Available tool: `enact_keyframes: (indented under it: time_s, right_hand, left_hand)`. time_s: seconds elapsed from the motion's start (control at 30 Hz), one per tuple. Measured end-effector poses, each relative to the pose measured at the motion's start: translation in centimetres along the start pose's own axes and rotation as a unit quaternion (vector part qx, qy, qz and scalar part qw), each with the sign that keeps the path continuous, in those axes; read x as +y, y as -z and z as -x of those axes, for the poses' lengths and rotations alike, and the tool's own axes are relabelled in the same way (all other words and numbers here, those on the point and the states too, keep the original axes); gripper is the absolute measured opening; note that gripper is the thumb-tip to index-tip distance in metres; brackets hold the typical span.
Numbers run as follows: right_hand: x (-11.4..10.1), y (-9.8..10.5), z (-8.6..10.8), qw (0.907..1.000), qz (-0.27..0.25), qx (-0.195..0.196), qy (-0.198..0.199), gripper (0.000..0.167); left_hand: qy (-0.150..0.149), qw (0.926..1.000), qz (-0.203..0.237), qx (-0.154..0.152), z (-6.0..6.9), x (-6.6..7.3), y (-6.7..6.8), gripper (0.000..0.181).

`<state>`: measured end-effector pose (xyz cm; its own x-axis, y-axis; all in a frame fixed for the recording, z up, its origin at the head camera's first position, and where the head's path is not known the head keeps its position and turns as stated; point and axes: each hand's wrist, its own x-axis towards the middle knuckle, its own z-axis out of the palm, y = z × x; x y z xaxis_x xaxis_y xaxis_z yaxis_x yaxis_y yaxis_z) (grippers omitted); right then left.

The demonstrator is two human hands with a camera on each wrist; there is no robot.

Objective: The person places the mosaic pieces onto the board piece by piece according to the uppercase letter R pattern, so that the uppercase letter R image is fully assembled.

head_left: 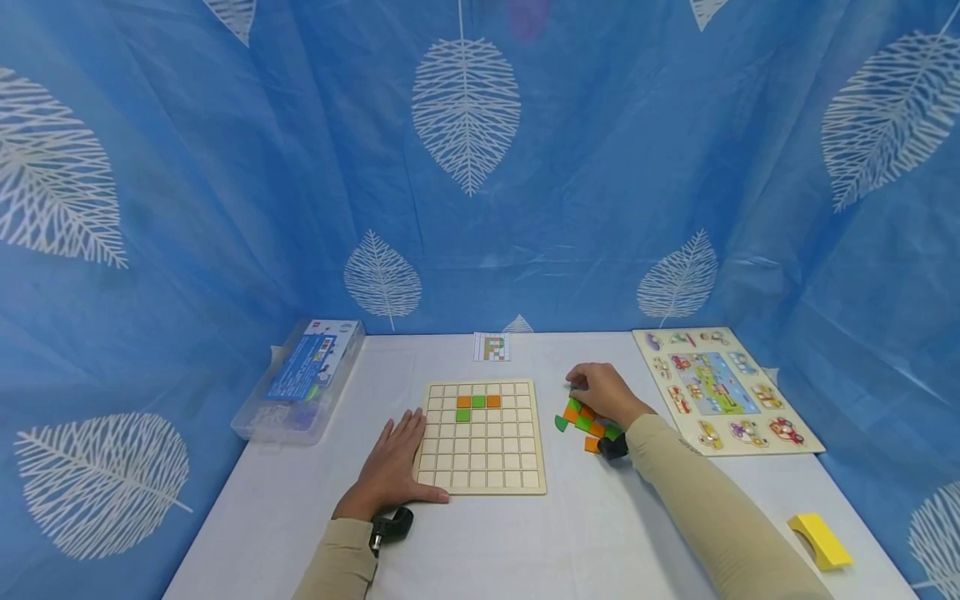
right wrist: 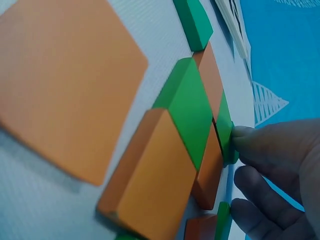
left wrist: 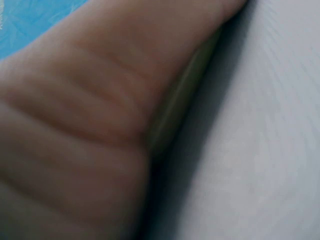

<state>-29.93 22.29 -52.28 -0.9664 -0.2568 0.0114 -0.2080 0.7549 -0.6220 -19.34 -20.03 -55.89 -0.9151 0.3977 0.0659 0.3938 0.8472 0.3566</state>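
A pale wooden grid board [head_left: 480, 487] lies on the white table, holding two orange tiles and two green tiles [head_left: 478, 402] in its upper cells. My left hand [head_left: 390, 471] rests along its left edge, fingers straight and thumb by the lower corner. In the left wrist view the thumb side covers most of the board's edge. Right of the board, my right hand [head_left: 606, 395] is at a cluster of orange and green blocks. Its curled fingers and thumb pinch a green block [right wrist: 227, 147] at the cluster's far end. Large in the right wrist view is an orange block [right wrist: 65, 85].
Behind the board stands a small pattern card [head_left: 492, 347]. A clear plastic box [head_left: 300, 383] with a blue label is at the left. A wooden picture puzzle [head_left: 720, 392] lies at the right, and a yellow arch block [head_left: 821, 542] near the right edge.
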Motion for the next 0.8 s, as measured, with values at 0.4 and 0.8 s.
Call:
enact_keyframes:
  time_s: [0.4, 0.8]
  right_hand:
    - [-0.49, 0.12, -0.18, 0.9996, -0.024, 0.013, 0.004, 0.024]
    - [-0.45, -0.06, -0.19, 0.9969, -0.05, 0.029, 0.053, 0.017]
  left_hand:
    - [0.001, 1.0, 0.005, -0.003, 0.0, 0.1, 0.14, 0.147]
    - [0.001, 1.0, -0.001, 0.0, -0.06, -0.05, -0.08, 0.147]
